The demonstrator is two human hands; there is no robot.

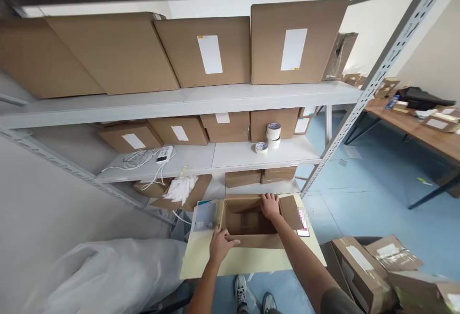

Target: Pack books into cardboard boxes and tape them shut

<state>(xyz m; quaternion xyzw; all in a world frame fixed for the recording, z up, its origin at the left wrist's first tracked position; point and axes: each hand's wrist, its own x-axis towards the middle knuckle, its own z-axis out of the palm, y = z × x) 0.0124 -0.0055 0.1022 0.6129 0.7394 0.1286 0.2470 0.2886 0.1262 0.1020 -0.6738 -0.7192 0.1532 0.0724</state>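
An open cardboard box [247, 242] sits on a pale yellow table top [201, 266], its bare brown inside facing up. My left hand [220, 246] grips the box at its near left corner, thumb stretched along the near wall. At the far right corner, my right hand [270, 206] has its fingers hooked over the rim. One flap [290, 212] folds outward on the right side. Left of the box lies a bluish clear plastic sheet or bag [205, 216]. Part of a printed item [304, 232] shows beside the right flap.
Behind the table, a metal rack [223, 102] holds several cardboard boxes. Its middle shelf carries tape rolls [273, 132] and a power strip [164, 155] with white cables. White gloves or cloths [180, 188] fill a carton below. More cartons [359, 266] are stacked at right; a grey-white bag [118, 275] bulges at left.
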